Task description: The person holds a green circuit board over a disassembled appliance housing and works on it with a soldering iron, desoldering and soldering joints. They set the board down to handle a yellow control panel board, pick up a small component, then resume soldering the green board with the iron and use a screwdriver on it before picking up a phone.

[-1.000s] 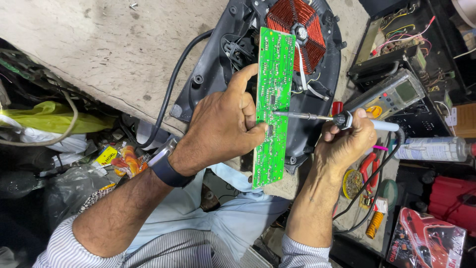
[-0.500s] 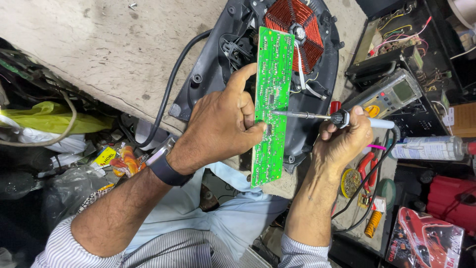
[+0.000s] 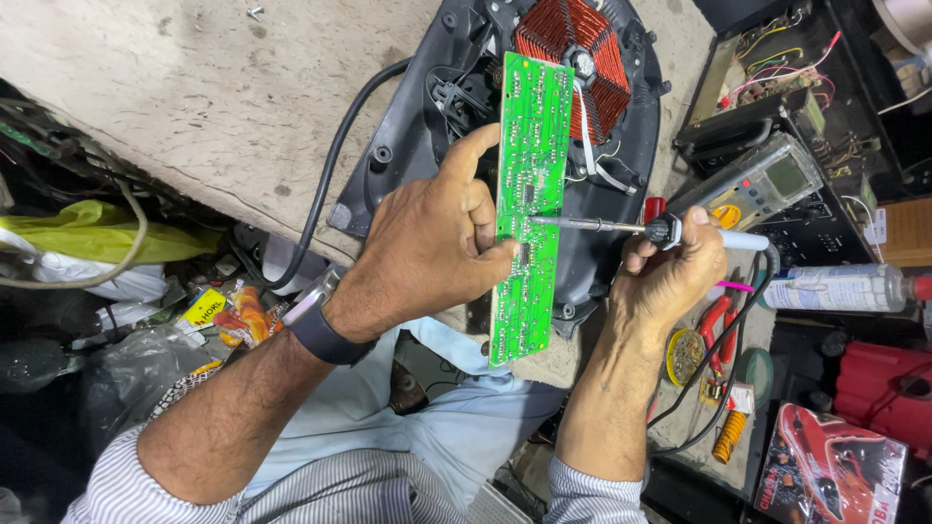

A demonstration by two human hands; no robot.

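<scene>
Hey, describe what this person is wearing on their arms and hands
Both hands, left hand and right hand, are bare, without gloves. The grey-and-white striped shirt sleeves are rolled up near the elbows on both arms. A dark navy band wristwatch sits on the left wrist. No rings are visible.

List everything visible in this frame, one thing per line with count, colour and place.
circuit board: 1, green, upright at centre, held at its edge
soldering iron: 1, metal tip on the board
appliance base: 1, black, behind the board
copper coil: 1, reddish, in the base
multimeter: 1, grey, right
pliers: 1, red-handled, lower right
bottle: 1, clear, far right
wristwatch: 1, dark, left wrist
left hand: holds the board
right hand: grips the iron
</scene>
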